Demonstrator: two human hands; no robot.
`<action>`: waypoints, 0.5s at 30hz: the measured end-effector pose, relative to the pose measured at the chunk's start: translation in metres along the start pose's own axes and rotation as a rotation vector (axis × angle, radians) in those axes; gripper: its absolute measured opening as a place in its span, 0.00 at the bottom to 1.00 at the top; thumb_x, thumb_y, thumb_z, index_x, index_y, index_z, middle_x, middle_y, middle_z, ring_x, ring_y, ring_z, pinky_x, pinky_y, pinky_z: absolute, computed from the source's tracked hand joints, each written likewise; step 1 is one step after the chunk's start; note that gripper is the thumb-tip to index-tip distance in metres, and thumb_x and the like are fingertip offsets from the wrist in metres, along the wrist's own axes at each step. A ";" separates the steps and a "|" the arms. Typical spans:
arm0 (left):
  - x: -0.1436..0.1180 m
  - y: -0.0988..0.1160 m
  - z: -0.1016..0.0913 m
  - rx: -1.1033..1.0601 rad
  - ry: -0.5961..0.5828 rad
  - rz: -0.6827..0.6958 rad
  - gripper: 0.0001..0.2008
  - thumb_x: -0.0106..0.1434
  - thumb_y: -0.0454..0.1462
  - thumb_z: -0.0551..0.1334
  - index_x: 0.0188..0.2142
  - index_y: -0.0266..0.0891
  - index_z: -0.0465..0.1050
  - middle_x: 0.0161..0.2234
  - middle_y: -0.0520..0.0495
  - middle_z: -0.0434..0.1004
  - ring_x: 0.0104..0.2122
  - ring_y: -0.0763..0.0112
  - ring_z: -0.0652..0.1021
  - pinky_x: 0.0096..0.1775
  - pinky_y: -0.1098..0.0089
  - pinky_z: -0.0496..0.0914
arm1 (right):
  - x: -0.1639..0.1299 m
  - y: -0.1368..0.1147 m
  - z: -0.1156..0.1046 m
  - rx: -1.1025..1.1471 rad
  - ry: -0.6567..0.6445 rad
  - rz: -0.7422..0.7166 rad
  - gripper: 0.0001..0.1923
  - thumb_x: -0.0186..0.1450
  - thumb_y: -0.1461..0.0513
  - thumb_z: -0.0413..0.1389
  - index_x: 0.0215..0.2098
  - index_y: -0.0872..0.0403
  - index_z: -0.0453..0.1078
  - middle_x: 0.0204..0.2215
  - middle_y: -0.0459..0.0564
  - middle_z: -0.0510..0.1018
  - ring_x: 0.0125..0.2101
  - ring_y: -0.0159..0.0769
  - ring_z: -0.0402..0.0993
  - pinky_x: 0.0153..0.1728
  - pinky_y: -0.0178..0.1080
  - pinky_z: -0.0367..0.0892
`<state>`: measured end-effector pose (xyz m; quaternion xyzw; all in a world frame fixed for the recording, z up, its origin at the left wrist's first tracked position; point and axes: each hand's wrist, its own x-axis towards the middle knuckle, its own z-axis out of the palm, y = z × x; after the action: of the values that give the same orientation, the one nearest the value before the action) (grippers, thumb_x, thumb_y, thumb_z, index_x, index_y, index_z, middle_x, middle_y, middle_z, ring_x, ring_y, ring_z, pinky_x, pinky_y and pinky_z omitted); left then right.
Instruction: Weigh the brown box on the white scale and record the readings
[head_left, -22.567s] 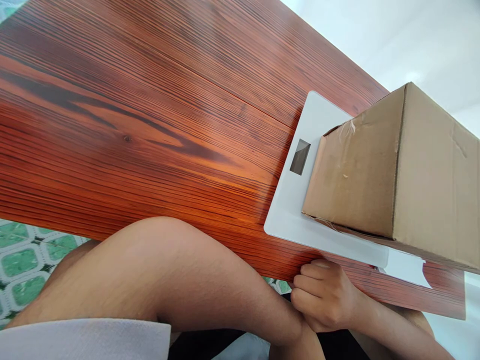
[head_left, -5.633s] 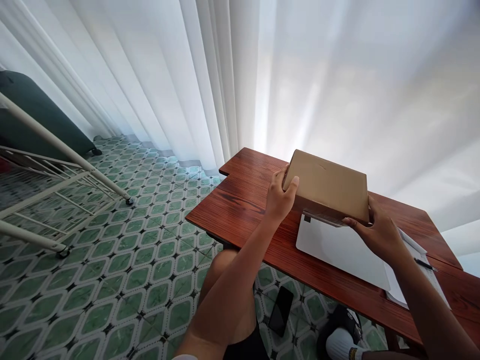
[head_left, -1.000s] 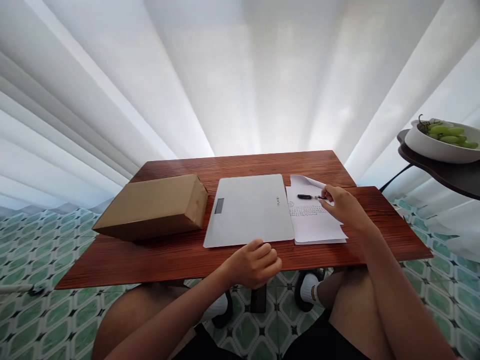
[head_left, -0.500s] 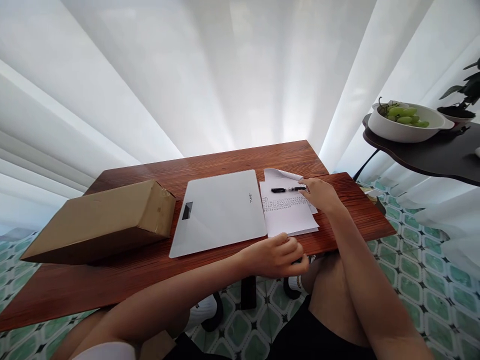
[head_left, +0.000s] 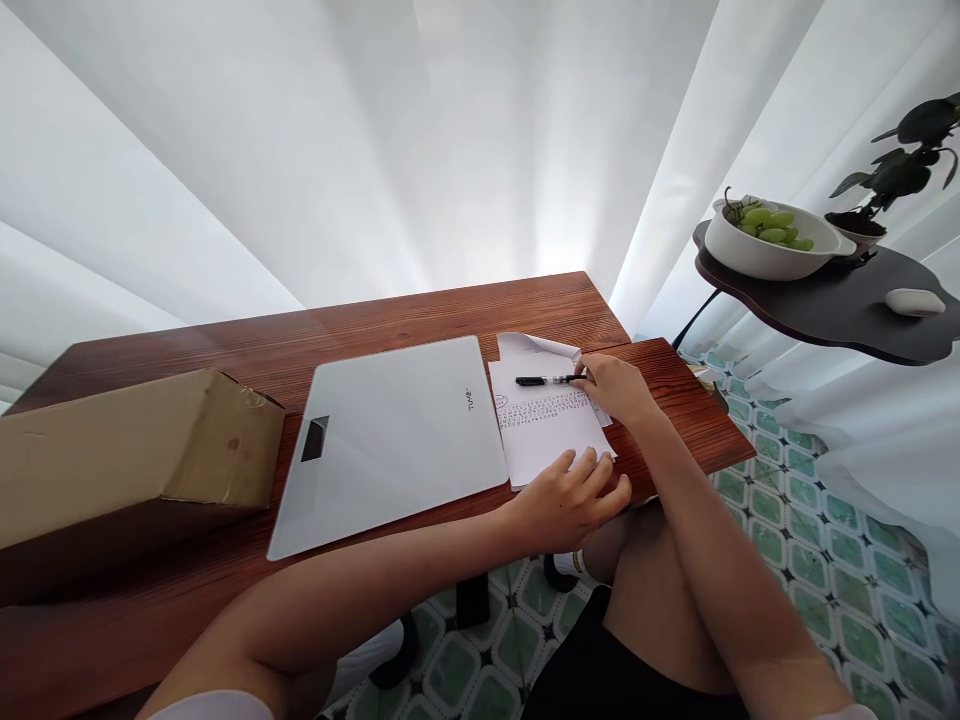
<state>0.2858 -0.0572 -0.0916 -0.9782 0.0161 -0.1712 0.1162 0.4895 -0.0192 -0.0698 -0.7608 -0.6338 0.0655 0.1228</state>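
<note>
Daylight came through the white curtain (head_left: 420, 150) behind my table (head_left: 420, 310), bright and nearly blown out there. Its far edge shone with glare; soft shadows lay under my arms. Wide-angle bending stretched the corners.

Pen (head_left: 546, 380) on paper (head_left: 544, 432) (scale (head_left: 390, 440) left)

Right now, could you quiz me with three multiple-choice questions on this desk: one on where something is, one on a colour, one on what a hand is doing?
1. Where does the cardboard box lie?
A. on the scale
B. on the table, left of the scale
C. on the floor

2. What colour are the grapes in the bowl?
A. green
B. red
C. black

3. What does the right hand do?
A. lifts the box
B. touches the pen's end
C. hangs idle

Answers: B, the scale is bare beside it; A, plainly green; B, fingertips meet the pen on the paper.
</note>
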 end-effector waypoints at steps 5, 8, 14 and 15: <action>0.001 0.001 0.002 -0.075 -0.086 -0.015 0.19 0.69 0.36 0.50 0.57 0.35 0.63 0.51 0.36 0.73 0.43 0.57 0.75 0.37 0.63 0.70 | -0.003 0.001 0.005 0.004 0.065 0.000 0.02 0.70 0.62 0.56 0.38 0.53 0.68 0.37 0.56 0.80 0.40 0.46 0.75 0.37 0.41 0.61; 0.000 0.001 0.003 -0.107 -0.081 -0.025 0.18 0.70 0.36 0.50 0.56 0.35 0.63 0.49 0.37 0.73 0.40 0.60 0.74 0.35 0.63 0.68 | -0.007 0.004 0.006 0.077 0.141 0.025 0.06 0.71 0.59 0.53 0.40 0.53 0.66 0.35 0.55 0.79 0.36 0.45 0.75 0.34 0.41 0.60; 0.000 0.001 0.004 -0.145 -0.070 -0.035 0.18 0.68 0.36 0.52 0.56 0.34 0.63 0.44 0.39 0.73 0.38 0.60 0.73 0.32 0.63 0.65 | -0.019 0.001 0.004 0.325 0.323 0.012 0.08 0.66 0.57 0.54 0.33 0.49 0.59 0.23 0.42 0.70 0.24 0.35 0.67 0.30 0.38 0.61; 0.000 0.001 0.004 -0.147 -0.070 -0.037 0.18 0.68 0.36 0.52 0.56 0.34 0.63 0.44 0.39 0.73 0.38 0.60 0.73 0.32 0.63 0.65 | -0.021 -0.001 0.005 0.360 0.343 0.006 0.09 0.65 0.57 0.55 0.31 0.49 0.58 0.22 0.42 0.69 0.24 0.34 0.65 0.31 0.38 0.61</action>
<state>0.2874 -0.0574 -0.0956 -0.9896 0.0063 -0.1375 0.0412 0.4837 -0.0391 -0.0754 -0.7285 -0.5796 0.0477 0.3621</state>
